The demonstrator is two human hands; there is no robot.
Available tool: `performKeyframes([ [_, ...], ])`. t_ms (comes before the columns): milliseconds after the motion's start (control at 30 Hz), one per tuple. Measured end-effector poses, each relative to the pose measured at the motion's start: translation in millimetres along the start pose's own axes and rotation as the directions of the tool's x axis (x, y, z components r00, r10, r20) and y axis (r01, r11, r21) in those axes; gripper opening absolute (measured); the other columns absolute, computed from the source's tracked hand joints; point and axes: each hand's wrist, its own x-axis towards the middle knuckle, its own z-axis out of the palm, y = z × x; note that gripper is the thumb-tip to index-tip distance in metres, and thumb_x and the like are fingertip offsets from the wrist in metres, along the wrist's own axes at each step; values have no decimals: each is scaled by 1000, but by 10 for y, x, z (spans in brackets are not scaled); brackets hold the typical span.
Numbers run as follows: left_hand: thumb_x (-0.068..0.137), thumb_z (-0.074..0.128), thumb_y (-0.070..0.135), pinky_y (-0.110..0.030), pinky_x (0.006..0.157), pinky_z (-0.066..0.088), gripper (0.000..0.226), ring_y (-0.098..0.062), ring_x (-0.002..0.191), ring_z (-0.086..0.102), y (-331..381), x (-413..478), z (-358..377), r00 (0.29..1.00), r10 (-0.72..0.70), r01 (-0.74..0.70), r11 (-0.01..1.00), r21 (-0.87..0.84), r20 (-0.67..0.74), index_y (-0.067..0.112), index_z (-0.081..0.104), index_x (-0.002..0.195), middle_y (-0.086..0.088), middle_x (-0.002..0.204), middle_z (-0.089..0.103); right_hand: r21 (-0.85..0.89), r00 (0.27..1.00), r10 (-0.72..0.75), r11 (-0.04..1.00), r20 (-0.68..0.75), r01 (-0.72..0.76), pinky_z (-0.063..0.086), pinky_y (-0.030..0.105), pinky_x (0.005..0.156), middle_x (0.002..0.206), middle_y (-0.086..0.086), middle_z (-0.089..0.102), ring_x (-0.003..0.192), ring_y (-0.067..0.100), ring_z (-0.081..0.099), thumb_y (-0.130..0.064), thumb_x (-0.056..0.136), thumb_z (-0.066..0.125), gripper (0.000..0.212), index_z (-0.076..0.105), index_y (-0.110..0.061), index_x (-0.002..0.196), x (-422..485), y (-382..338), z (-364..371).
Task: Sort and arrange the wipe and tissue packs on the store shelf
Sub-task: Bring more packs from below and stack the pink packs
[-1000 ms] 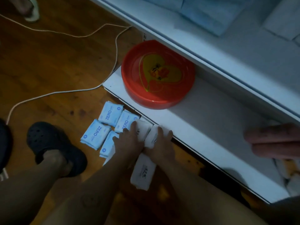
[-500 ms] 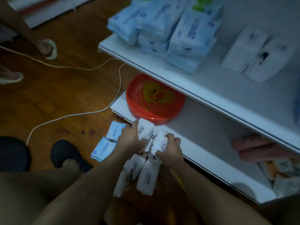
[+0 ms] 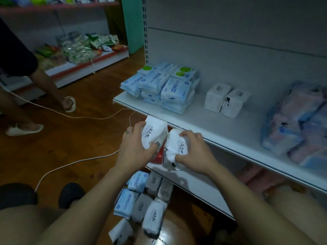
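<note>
"Looking down through the head view, I see the left hand [image 3: 136, 147] curled round a soft white plastic tissue pack [image 3: 154, 131], lifted just in front of the edge of the white metal shelf [image 3: 203, 119]."

"And the right hand?"

"The right hand [image 3: 192, 154] clutches a second white tissue pack [image 3: 175, 145], crumpled, just beside the first."

"What's on the shelf?"

"A stack of blue-and-white ZERO wipe packs [image 3: 166, 85] at the left end, two upright white packs [image 3: 226, 99] near the middle, pink-and-blue packs [image 3: 297, 124] far right."

"Down low?"

"More blue ZERO packs [image 3: 127, 200] and white packs [image 3: 154, 216] lie jumbled on the brown wooden floor [image 3: 70, 138] below the arms. A white cable [image 3: 77, 161] snakes past them."
</note>
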Motion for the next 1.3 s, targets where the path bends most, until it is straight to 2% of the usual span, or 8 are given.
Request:
performKeyframes([
  [167,66,57,42,-40,95,42,73,-22,115,42,534,82,-123,988,-13,-15,984,-178,-154,25,39,135,-5,123,46,38,987,-57,997,-150,63,47,32,86,118,-4,40,92,20,56,-31,64,75,69,47,-35,126,0,-163,-589],
  [433,77,68,34,-37,90,41,53,-26,113,46,1293,613,407,993,75,-90,982,-169,-96,29,42,123,-3,125,48,117,918,84,992,-388,-41,44,32,97,129,3,42,108,22,54,-27,66,77,68,52,-32,128,270,434,-1127],
  [633,82,66,31,-31,107,32,47,-34,126,41,1374,798,1026,981,125,-117,991,-67,145,25,53,127,-12,136,30,68,891,127,992,-436,-108,48,36,94,142,7,33,109,30,58,-37,80,70,53,54,-22,128,453,846,-1029],
  [800,85,63,20,-23,99,36,44,-26,120,51,1394,1068,1177,968,197,-185,979,-82,159,24,57,129,-8,133,41,-4,870,150,985,-469,-172,46,30,86,136,5,39,108,27,57,-31,88,59,33,58,-22,119,686,939,-1085],
  [1100,85,66,22,-26,108,30,66,-26,139,32,1426,1207,1328,946,190,-171,981,-93,262,31,39,146,-12,150,29,28,898,221,973,-380,-228,40,31,94,135,5,41,119,27,48,-37,86,60,40,57,-24,124,833,1039,-1224],
  [1167,83,66,27,-29,111,30,73,-25,141,29,1350,1116,1262,954,192,-162,976,-144,230,34,33,148,-13,149,30,-86,856,145,973,-497,-215,39,36,97,137,10,42,125,32,40,-41,81,65,47,59,-20,122,773,923,-1184],
  [1267,82,68,26,-35,103,44,68,-18,122,46,1197,876,1078,973,197,-162,953,-255,119,31,39,143,0,132,41,-147,715,-145,987,-684,60,47,42,90,118,13,58,108,34,55,-36,72,64,45,65,-12,111,561,630,-1029],
  [1300,83,68,27,-36,96,48,58,-14,113,51,1120,776,999,974,198,-165,951,-263,107,30,46,137,3,125,46,-121,731,-200,980,-652,161,49,41,88,113,9,59,102,29,58,-33,73,65,42,64,-14,110,472,549,-940],
])
